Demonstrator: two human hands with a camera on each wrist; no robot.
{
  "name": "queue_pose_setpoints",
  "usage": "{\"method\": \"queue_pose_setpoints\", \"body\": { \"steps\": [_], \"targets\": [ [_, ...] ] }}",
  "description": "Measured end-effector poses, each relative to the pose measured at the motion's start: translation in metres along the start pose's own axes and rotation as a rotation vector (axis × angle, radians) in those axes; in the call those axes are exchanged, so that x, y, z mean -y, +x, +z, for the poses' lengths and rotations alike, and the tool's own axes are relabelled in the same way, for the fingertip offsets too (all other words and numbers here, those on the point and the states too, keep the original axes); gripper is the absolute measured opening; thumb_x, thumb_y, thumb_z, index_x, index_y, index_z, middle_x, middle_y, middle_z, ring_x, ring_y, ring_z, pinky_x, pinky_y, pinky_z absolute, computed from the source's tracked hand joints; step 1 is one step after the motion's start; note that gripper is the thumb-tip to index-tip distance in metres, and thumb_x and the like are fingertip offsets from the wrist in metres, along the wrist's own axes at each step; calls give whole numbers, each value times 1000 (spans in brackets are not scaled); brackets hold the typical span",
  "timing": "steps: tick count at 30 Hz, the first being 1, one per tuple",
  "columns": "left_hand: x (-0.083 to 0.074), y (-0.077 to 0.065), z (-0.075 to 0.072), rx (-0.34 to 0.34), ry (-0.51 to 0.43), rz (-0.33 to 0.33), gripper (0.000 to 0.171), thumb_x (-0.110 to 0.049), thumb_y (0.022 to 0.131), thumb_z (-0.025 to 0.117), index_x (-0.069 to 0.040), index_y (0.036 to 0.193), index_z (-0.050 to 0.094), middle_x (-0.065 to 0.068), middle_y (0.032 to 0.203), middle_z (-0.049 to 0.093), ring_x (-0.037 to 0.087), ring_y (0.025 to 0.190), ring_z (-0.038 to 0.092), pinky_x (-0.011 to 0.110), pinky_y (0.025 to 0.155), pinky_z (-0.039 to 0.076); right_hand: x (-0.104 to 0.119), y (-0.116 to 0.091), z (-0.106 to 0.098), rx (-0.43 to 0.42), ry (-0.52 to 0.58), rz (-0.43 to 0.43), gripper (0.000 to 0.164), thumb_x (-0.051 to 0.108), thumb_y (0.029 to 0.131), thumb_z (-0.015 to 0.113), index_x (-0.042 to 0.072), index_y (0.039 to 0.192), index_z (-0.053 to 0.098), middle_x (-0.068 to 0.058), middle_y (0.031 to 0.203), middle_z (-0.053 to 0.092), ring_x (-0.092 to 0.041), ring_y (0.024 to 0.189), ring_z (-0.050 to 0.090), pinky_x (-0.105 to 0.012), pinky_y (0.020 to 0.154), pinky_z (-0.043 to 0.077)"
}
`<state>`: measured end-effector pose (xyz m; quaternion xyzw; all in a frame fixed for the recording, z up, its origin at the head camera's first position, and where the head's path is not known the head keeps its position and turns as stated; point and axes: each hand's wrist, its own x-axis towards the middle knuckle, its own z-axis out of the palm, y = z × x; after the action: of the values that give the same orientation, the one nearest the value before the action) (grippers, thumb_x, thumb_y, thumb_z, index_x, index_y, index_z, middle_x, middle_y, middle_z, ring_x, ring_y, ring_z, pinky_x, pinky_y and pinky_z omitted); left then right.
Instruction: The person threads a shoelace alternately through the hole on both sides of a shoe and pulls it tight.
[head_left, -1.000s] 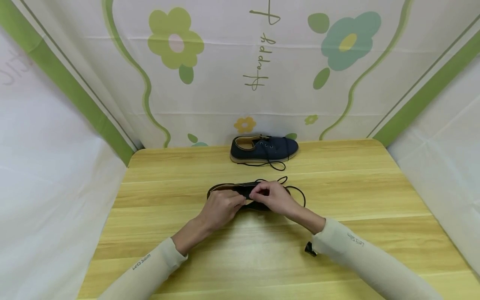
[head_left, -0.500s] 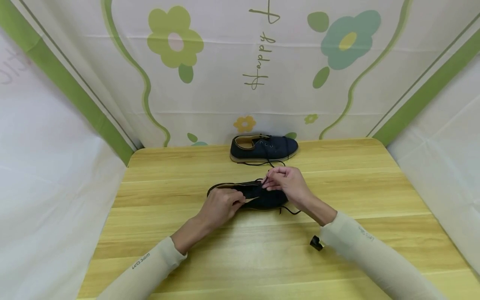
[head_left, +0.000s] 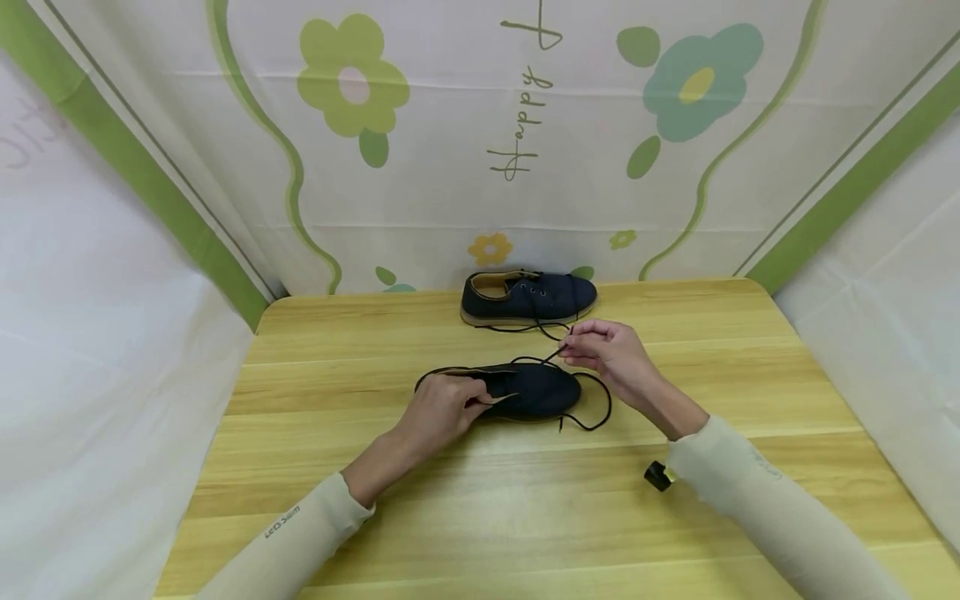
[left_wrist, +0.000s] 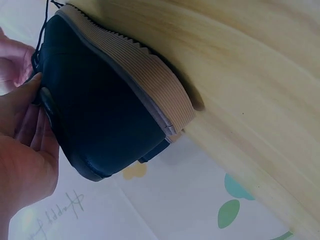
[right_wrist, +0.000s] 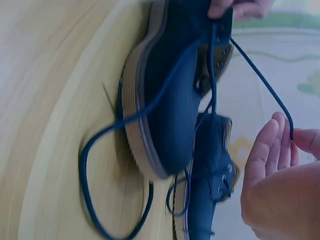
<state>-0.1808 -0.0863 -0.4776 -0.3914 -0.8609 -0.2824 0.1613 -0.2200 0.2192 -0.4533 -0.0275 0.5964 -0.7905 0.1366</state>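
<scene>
A dark navy lace-up shoe lies on the table in front of me, toe to the right. My left hand pinches the near edge of its opening, fingers over the collar. In the left wrist view, the shoe's heel and ridged tan sole face the camera. Beyond the shoe's far side, my right hand pinches a dark shoelace between thumb and fingers. That lace runs taut from the eyelet flap to my fingertips. Another length of lace loops loosely round the toe onto the table.
The matching shoe stands at the table's back edge, its own lace trailing forward. Behind it hangs a white cloth printed with flowers. A small black object sits by the right cuff. The wooden table reaches to both sides.
My right hand has moved from the shoe's opening to the right and away from me, drawing the lace out with it. The left hand keeps its place on the collar.
</scene>
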Motion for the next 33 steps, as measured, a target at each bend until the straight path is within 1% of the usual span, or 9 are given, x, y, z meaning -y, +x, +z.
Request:
{"method": "queue_pose_setpoints", "body": {
  "steps": [3,6,9,13,16,20,24,28,33],
  "targets": [
    [0,0,-1,16,-8,-20,14,-2,84,89,-13,85,79,-2,83,79,13,71,75,27,66,61,3,-1,-14,-20,48,-3,6,1,106,62,2,105,68,-11,100,78,-19,91,78,-33,86,63],
    [-1,1,-2,32,-20,-41,11,-5,86,88,-12,86,80,-2,85,80,13,72,75,28,67,61,7,-2,-27,-48,85,-5,8,1,106,62,4,103,69,-10,98,78,-19,89,78,-33,86,63],
    [-1,2,-3,46,-27,-60,7,-8,89,87,-11,88,81,-1,86,80,13,73,76,28,68,61,10,-4,-39,-67,133,-7,10,1,106,62,3,101,70,-10,97,78,-20,88,79,-33,87,63],
    [-1,3,-4,47,-49,-89,7,-7,89,86,-11,88,81,-2,86,80,11,75,75,26,69,60,15,-6,-54,-110,198,2,7,1,105,63,3,103,70,-11,96,77,-21,88,79,-34,88,62],
    [-1,2,-3,41,-93,-122,9,-6,87,88,-12,88,80,-2,84,79,8,72,72,23,66,58,19,-7,-64,-145,231,21,5,2,105,64,2,103,69,-11,96,77,-22,88,79,-34,88,62],
    [1,2,-1,44,-174,-186,10,-8,87,88,-12,88,79,-3,81,77,3,68,67,19,63,54,22,-8,-78,-187,277,45,7,1,105,64,1,102,70,-11,95,77,-22,87,79,-33,86,63],
    [4,1,-1,52,-233,-243,9,-10,87,88,-11,89,80,-3,80,76,2,69,66,18,64,54,24,-9,-93,-227,319,61,8,1,105,64,1,102,71,-11,94,76,-23,86,78,-33,86,63],
    [5,2,-1,58,-263,-271,8,-10,87,88,-11,89,80,-3,81,76,3,69,67,19,64,55,26,-11,-106,-258,357,72,9,0,105,62,1,103,71,-12,95,76,-23,86,77,-32,87,62],
    [6,3,-1,65,-285,-295,7,-11,88,88,-10,90,81,-3,81,76,3,70,67,19,65,56,30,-12,-120,-296,397,60,13,-2,106,59,0,101,71,-13,95,75,-23,85,76,-31,86,62]
  ]
}}
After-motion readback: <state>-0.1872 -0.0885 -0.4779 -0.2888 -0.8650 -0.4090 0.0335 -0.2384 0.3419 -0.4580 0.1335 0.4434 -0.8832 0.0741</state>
